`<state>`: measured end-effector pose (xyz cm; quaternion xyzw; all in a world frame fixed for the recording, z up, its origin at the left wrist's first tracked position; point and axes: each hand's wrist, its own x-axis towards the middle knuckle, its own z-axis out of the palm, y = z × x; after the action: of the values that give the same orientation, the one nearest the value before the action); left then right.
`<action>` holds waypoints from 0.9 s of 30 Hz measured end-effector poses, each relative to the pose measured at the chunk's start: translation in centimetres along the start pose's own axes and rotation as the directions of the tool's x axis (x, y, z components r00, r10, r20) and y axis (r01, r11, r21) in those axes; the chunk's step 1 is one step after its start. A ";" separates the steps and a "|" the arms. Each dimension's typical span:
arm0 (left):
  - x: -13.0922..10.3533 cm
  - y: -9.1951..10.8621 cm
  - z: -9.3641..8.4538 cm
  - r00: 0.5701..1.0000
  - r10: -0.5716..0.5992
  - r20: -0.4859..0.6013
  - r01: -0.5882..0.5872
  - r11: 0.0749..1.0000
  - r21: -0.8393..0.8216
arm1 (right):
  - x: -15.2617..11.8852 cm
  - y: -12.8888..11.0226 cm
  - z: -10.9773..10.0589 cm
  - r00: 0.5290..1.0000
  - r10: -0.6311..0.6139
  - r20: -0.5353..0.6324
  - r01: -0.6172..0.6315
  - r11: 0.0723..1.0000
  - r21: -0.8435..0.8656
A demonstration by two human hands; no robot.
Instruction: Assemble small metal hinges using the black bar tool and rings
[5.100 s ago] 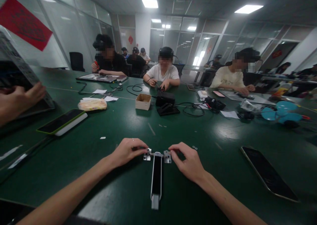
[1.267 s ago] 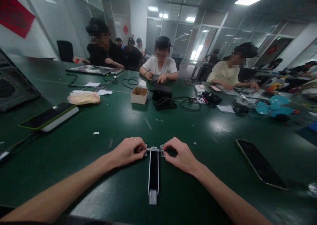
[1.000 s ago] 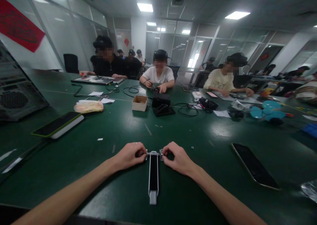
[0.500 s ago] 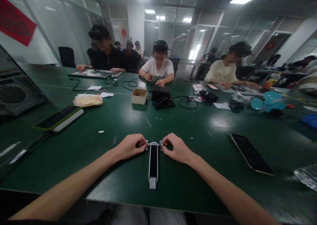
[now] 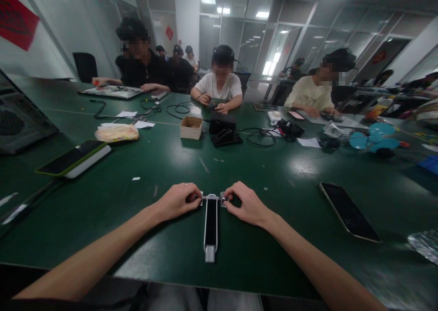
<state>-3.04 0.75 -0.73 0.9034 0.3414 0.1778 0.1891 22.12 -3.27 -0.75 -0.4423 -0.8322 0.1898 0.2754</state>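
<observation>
In the head view, a narrow device with a black face and white frame [image 5: 211, 224] lies on the green table straight in front of me. Its near end carries a silver block [image 5: 210, 255], and a thin bar crosses its far end. My left hand [image 5: 179, 200] pinches a small silvery end piece [image 5: 201, 198] on the bar's left side, thumb and fingers closed. On the right side, my right hand [image 5: 244, 204] closes thumb and fingers on a matching silvery end piece [image 5: 223, 199]. Fingertips partly hide both pieces.
A phone [image 5: 349, 212] lies right of my right hand. Farther off are an open cardboard box [image 5: 190, 128], a black stand-like object [image 5: 224, 132], cables, and a blue fan [image 5: 374, 138]. Left stands a green-edged black and white device [image 5: 75, 158]. Several people sit across the table [image 5: 164, 247].
The camera view has shifted slightly. Both hands stay closed on the end pieces, and the device lies in nearly the same place.
</observation>
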 end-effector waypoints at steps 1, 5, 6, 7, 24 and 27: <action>0.0 0.0 0.0 1.000 0.000 0.001 0.000 1.000 -0.001 | 0.0 0.0 0.0 1.000 0.000 0.003 0.000 1.000 0.002; 0.0 0.0 0.0 1.000 -0.001 0.000 0.001 1.000 -0.006 | 0.0 0.0 0.0 1.000 -0.012 0.003 0.012 1.000 0.005; 0.0 0.0 0.0 1.000 -0.002 0.002 0.002 1.000 -0.007 | 0.0 0.1 0.0 1.000 -0.016 0.003 0.016 1.000 0.008; 0.0 0.0 0.0 1.000 -0.005 0.005 0.005 1.000 -0.008 | 0.0 0.1 0.0 1.000 -0.020 0.001 0.019 1.000 0.011; -0.2 -0.3 0.2 1.000 0.026 -0.004 -0.026 1.000 -0.005 | -0.1 0.0 -0.3 0.993 -0.117 -0.022 0.114 0.988 -0.107; -0.1 -0.3 0.1 1.000 0.017 0.002 -0.017 1.000 0.001 | -0.1 0.0 -0.4 0.993 -0.119 -0.014 0.117 0.987 -0.110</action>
<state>-3.24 0.81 -0.97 0.9065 0.3336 0.1783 0.1876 22.42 -3.32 -0.41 -0.4085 -0.8632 0.1229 0.2700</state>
